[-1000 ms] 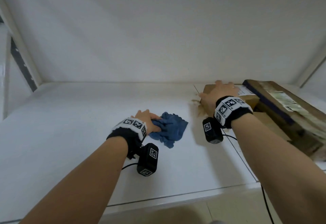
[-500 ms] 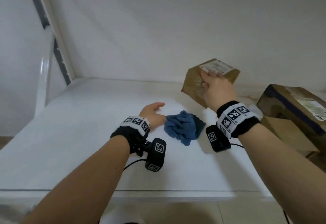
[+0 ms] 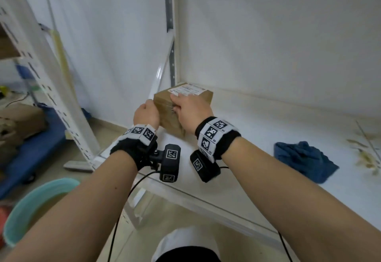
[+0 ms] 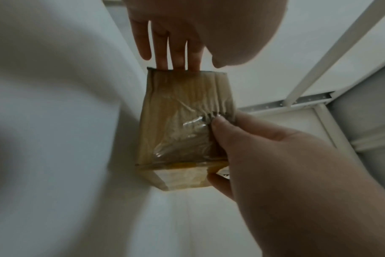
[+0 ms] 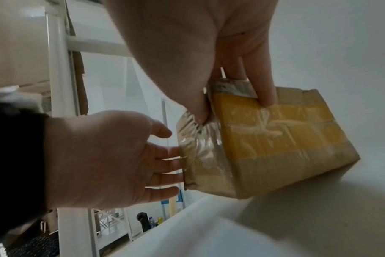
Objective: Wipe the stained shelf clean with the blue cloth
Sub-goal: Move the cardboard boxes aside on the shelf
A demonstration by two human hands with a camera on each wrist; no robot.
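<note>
A: Nearest first. What sits by the feet?

B: A teal basin on the floor at lower left. Past it a blue cart carries a brown bundle I cannot make out.

A: And the hands?

B: Both are on a small box at the left end of the shelf. The right hand has its grip closed on the box: the thumb presses the taped end face, and the fingers curl over the top edge. The left hand is different. Its grip is open, with straight fingers touching the far edge of that taped face.

A: Is the box down on the shelf?

B: I cannot tell. The right wrist view shows a yellow taped side and a shadow below it, so it is either resting or just above the surface.

A: Where is the cloth?

B: The cloth lies crumpled on the shelf to the right of the hands, well apart from both, touched by neither. Further right are brownish stains, near the cloth but not under it.

A: And behind?

B: A white wall, and an upright post at the shelf's back left corner.
</note>
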